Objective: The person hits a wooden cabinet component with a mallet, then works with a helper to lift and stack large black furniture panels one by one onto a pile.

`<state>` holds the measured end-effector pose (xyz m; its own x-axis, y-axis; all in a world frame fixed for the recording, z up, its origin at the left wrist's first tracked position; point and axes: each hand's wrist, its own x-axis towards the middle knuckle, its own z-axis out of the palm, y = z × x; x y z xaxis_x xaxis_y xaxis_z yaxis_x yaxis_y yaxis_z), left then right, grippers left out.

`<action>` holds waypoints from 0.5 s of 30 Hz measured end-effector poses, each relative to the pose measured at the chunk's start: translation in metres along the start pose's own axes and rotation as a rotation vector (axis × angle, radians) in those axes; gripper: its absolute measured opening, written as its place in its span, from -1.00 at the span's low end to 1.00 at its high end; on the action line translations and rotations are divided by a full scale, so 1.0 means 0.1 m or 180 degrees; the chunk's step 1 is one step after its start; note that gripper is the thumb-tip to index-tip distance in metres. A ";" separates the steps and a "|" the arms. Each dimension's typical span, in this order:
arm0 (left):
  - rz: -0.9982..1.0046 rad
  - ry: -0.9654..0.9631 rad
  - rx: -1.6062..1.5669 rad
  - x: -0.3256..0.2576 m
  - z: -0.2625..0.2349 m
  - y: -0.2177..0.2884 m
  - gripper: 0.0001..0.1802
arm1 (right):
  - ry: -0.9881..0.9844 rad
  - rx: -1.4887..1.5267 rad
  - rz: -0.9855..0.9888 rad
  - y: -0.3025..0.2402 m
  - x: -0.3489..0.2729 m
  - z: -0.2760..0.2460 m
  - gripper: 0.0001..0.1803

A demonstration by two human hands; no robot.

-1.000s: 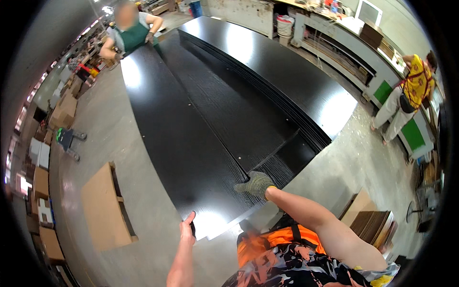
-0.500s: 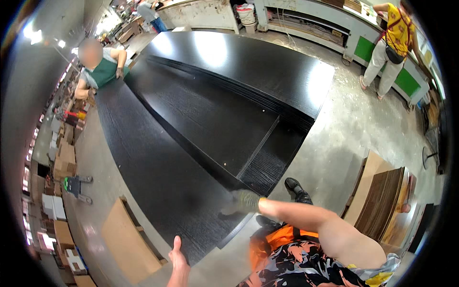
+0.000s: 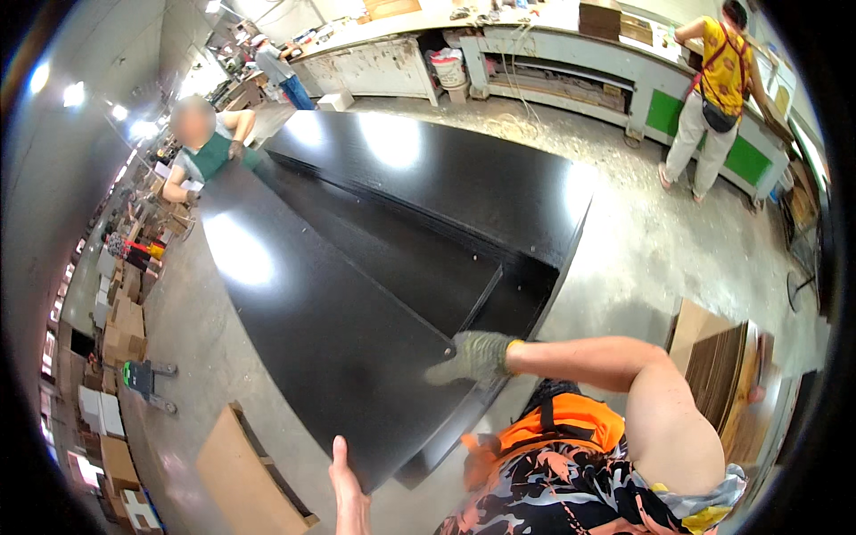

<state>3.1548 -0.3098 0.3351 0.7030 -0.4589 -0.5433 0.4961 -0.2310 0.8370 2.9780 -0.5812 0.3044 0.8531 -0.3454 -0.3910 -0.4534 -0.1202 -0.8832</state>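
A long black panel (image 3: 330, 330) with a glossy top reaches from me to a co-worker at the far left. At its near left corner, my bare left hand (image 3: 349, 489) grips the edge, thumb upright and fingers hidden beneath. My right hand (image 3: 481, 358), in a grey-green knit glove, holds the panel's right edge near the front, some fingers lying over the top. The co-worker's hands (image 3: 234, 150) hold the far end. This panel is raised above a black stack (image 3: 374, 236) of similar boards, whose near right part shows a recessed section.
A wide black panel stack (image 3: 499, 183) lies to the right. Low brown boards (image 3: 245, 473) lie on the floor at left, with stacked boards (image 3: 713, 366) at right. A workbench (image 3: 553, 76) runs along the back, where a person in yellow (image 3: 722, 80) stands.
The held panel has risen and tilted, now catching a bright reflection. My right hand has moved up slightly with it. The whole view has shifted, showing more of the back bench.
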 end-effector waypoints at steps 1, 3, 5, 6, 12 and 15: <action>0.0115 -0.0022 -0.0141 0.04 0.25 -0.04 -0.29 | 0.0106 -0.0265 0.0414 -0.18 -0.13 -0.30 -0.10; -0.0035 -0.0075 -0.0212 0.17 0.65 -0.09 -0.30 | 0.0238 -0.0491 0.0487 -0.16 -0.20 -0.74 -0.11; -0.0253 -0.0189 -0.0401 0.31 1.05 -0.16 -0.32 | 0.0332 -0.0308 0.0730 -0.24 -0.33 -1.16 -0.08; -0.0338 -0.0170 -0.0377 0.35 1.27 -0.18 -0.32 | 0.0380 -0.0243 0.0752 -0.16 -0.34 -1.32 -0.04; -0.0455 -0.0149 -0.0227 0.45 2.10 -0.32 -0.26 | 0.0486 -0.0683 0.0959 0.13 -0.38 -2.10 -0.05; -0.0537 -0.0084 -0.0247 0.44 2.29 -0.40 -0.22 | -0.0113 -0.1267 0.1344 0.07 -0.41 -2.39 -0.11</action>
<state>3.0497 -0.5170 0.2926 0.5934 -0.4419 -0.6727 0.6443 -0.2402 0.7261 2.8785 -0.7907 0.3765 0.5823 -0.4089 -0.7027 -0.8125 -0.3220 -0.4859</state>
